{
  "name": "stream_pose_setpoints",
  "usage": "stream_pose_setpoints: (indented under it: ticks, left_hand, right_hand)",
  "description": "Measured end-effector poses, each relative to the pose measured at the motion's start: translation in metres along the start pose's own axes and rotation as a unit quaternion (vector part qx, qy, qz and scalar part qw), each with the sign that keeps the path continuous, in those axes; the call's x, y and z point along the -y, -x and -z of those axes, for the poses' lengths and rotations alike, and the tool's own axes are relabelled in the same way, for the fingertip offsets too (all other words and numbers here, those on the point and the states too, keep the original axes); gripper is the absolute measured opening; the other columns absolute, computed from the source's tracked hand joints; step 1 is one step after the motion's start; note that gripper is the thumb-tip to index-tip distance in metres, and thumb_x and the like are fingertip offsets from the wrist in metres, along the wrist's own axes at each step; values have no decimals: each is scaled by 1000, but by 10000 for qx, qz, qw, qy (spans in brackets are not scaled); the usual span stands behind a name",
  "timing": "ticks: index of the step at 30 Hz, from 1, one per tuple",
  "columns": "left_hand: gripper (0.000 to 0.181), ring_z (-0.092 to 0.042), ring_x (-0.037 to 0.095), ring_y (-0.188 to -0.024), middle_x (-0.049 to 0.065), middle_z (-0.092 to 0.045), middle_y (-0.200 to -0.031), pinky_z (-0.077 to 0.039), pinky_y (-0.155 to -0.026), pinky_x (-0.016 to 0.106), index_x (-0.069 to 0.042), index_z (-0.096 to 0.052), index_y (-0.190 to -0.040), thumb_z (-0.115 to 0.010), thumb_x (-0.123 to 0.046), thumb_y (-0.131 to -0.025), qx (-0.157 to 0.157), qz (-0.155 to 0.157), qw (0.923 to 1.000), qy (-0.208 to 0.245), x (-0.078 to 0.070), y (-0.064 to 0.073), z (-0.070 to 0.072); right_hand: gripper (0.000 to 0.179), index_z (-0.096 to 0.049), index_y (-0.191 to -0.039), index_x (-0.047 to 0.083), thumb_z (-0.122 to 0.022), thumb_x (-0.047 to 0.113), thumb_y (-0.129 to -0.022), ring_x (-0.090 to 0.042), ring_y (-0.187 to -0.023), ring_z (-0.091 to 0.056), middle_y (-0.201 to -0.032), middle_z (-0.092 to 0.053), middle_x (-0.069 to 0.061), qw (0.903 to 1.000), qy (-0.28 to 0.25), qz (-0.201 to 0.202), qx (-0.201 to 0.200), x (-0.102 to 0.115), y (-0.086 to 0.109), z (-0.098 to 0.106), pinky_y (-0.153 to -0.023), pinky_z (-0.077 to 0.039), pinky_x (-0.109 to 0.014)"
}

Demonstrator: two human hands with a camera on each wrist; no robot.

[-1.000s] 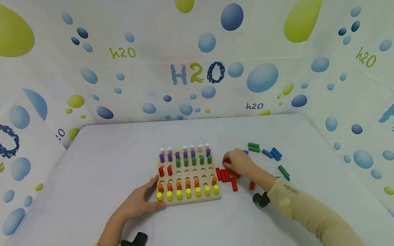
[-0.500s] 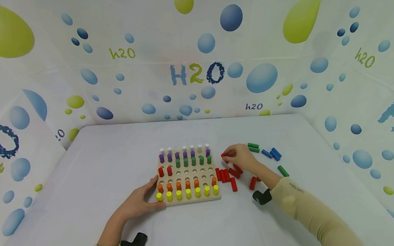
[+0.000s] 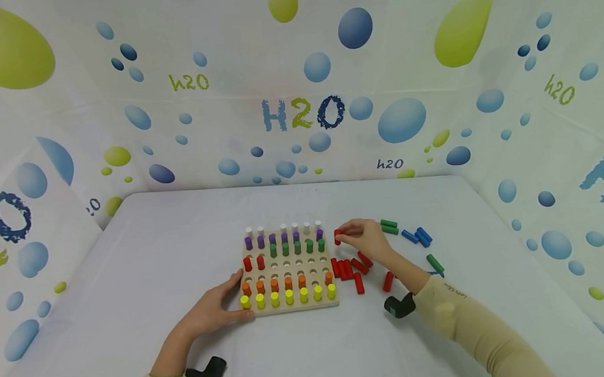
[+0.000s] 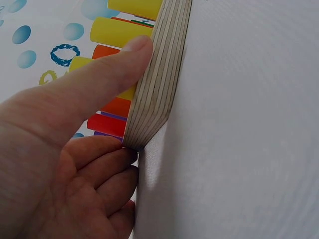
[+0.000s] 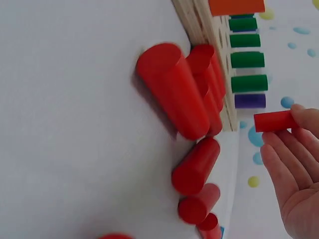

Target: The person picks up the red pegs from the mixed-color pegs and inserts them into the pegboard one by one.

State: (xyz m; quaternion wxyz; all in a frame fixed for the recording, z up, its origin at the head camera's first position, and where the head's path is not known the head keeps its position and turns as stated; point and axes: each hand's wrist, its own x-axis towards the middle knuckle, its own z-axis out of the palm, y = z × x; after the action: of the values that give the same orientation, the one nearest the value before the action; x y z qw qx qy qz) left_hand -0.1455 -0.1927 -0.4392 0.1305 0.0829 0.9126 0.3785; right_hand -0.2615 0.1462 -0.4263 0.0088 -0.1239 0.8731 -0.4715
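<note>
From my remote seat I have the solid red cylindrical peg [image 3: 337, 237] just off the right side of the flat, pale plywood pegboard [image 3: 293, 270], roughly upright and pinched between the thumb and fingers of the right hand [image 3: 371, 241]. Nearer the person, loose red pegs [image 3: 359, 283] crowd the board's right edge and spread toward the right forearm, leaving clutter below the hand. To its right I see two green pegs [image 3: 389, 229] lying side by side, then a few blue pegs [image 3: 409, 236], with a lone green peg [image 3: 435, 262] beyond; one blue peg end shows behind the beige right sleeve [image 3: 474, 322]. The left hand [image 3: 213, 307] grips the board's near left corner, thumb along the near edge, curled fingers at the left side. From the far side, I count six white pegs [image 3: 283, 228], six purple pegs [image 3: 284, 237], five standing green, two standing red at the left end, then open holes, six orange pegs [image 3: 274, 284] and seven yellow pegs [image 3: 289, 296]. Everything rests on a white-covered table [image 3: 271, 354], black devices [image 3: 206, 373] sit at both wrists, and a white backdrop [image 3: 239, 41] printed with blue and lime drops and "H2O" wraps round behind.
</note>
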Motion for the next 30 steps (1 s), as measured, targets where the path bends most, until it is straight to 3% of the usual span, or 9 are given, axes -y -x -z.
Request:
stream_pose_setpoints:
  ticks: [11,15,30]
  left_hand:
    - [98,-19,40,-134,20,-23,-147,-22,-103,58,-8,-21,-146,-75,-42,-71,41,24,10000,50,-1,1,0]
    - [98,-19,40,-134,20,-23,-147,-21,-103,58,-8,-22,-146,-75,-42,-71,29,6,10000,52,0,0,0]
    - [99,-19,40,-134,20,-24,-147,-22,-103,58,-8,-22,-146,-75,-44,-70,-4,-3,10000,45,3,-2,-1]
  right_hand:
    - [16,-68,-96,6,-68,17,-83,-17,-84,-65,-93,-69,-6,9986,-376,358,115,23,-5,-18,-78,-53,-29]
    - [12,-69,-92,3,-66,12,-84,-16,-81,-66,-89,-69,-7,9978,-281,580,150,28,-5,-27,-76,-53,-27]
    - [13,-69,-94,5,-66,12,-84,-15,-85,-66,-92,-69,-6,9966,-377,635,362,38,-1,-34,-78,-52,-26]
